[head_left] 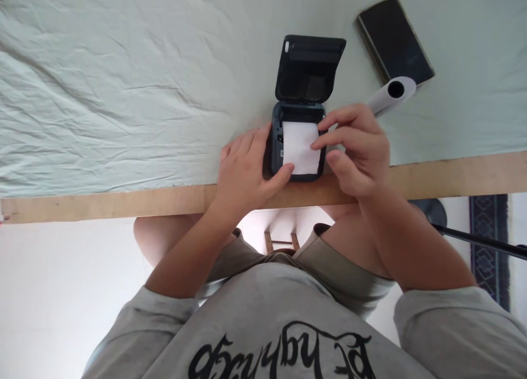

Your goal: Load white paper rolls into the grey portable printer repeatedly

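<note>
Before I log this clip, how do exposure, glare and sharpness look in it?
Head view: the pale floor looks washed out at left; head view: the compact printer's open black lid falls into deep shade, hiding some detail; head view: the smartphone screen shows no strong glare; head view: the left hand and right hand look slightly soft, yet fingers remain distinguishable.

A patterned rug point(489, 247) crosses pale floor point(61, 275).
</note>
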Tool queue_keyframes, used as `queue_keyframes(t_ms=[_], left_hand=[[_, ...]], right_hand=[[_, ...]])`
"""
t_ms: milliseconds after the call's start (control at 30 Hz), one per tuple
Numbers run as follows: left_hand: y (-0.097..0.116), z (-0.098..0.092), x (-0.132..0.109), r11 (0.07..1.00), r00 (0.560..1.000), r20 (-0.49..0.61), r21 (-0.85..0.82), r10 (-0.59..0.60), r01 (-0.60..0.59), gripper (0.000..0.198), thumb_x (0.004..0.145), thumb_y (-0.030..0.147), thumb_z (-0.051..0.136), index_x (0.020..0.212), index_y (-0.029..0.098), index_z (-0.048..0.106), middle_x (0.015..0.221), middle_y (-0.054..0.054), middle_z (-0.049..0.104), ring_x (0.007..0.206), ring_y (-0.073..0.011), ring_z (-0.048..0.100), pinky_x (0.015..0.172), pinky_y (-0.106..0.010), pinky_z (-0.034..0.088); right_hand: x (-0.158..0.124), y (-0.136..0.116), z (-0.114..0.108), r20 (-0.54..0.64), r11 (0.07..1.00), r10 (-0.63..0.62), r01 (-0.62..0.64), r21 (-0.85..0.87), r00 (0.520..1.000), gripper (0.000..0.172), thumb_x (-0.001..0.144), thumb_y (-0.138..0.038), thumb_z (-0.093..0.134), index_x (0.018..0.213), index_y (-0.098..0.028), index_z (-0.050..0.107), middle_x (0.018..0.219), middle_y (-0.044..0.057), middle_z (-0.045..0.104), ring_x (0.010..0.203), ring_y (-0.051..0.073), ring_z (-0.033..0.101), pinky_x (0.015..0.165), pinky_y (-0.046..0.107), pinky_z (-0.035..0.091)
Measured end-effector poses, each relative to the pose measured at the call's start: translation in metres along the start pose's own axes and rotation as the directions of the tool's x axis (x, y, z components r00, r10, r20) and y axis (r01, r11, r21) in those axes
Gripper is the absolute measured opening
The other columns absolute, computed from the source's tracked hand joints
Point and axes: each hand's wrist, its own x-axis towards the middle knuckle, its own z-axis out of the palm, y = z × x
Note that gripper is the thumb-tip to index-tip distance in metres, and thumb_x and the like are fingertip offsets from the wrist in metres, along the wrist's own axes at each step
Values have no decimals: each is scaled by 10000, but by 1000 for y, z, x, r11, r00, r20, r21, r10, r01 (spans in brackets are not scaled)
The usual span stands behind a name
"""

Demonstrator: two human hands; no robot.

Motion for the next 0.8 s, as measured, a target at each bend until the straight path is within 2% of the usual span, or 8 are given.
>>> queue_keyframes(t_ms=[100,200,300,367,433,533,700,800], left_hand=[[0,0,-1,1000,1000,4,6,15,-15,766,1009,656,522,1599,173,454,1536,-189,631,1412,-409,585,1178,-523,416],[-1,0,-1,1000,1000,3,14,28,-28,792,1000,647,512,1601,133,453,1540,-205,622,1411,-422,581,1178,-535,410],[-2,1,-1,999,999,5,15,35,-35,801,993,645,495,1601,124,455,1548,-208,617,1412,-428,578,1175,-545,411],[-2,1,-1,999,999,8,11,46,-46,794,994,645,478,1610,145,446,1567,-198,608,1426,-427,568,1179,-548,409],[-3,0,-1,998,998,17,7,55,-55,798,994,635,468,1621,142,439,1580,-193,597,1443,-422,556,1184,-550,402],[-4,0,-1,998,998,22,7,61,-61,824,992,619,467,1628,95,433,1588,-205,585,1459,-418,546,1192,-549,388],[-4,1,-1,998,998,18,3,66,-66,793,996,621,470,1626,141,434,1581,-192,597,1447,-416,555,1176,-546,402],[-5,1,0,997,997,9,1,71,-71,780,999,632,472,1623,165,438,1581,-188,599,1451,-415,553,1178,-538,402]], right_hand=[[-1,6,0,-74,994,110,-111,-9,991,208,1026,-459,563,1066,-333,725,1083,55,713,1056,266,698,894,468,593],[-5,15,2,-43,973,228,-229,-35,973,303,1025,-552,536,1260,-383,624,1324,47,666,1241,294,652,912,480,591],[-8,23,5,13,944,328,-328,23,945,525,988,-602,576,1470,-431,454,1677,13,446,1418,308,584,1015,512,573],[-8,25,7,28,933,350,-351,80,937,629,974,-602,602,1544,-489,361,1771,-28,309,1511,321,521,1093,535,547],[-7,25,8,49,931,342,-346,120,938,667,972,-596,614,1565,-557,312,1782,-76,281,1583,330,449,1163,563,511],[-4,25,7,90,930,322,-333,159,942,678,974,-603,616,1566,-608,286,1769,-105,319,1629,323,391,1219,596,466],[-5,31,5,92,925,314,-326,194,945,726,931,-744,589,1569,-577,286,1737,-76,384,1626,314,391,1202,591,472],[-5,34,7,76,905,357,-364,218,931,763,901,-765,591,1561,-527,289,1755,-49,352,1636,310,371,1211,575,455]])
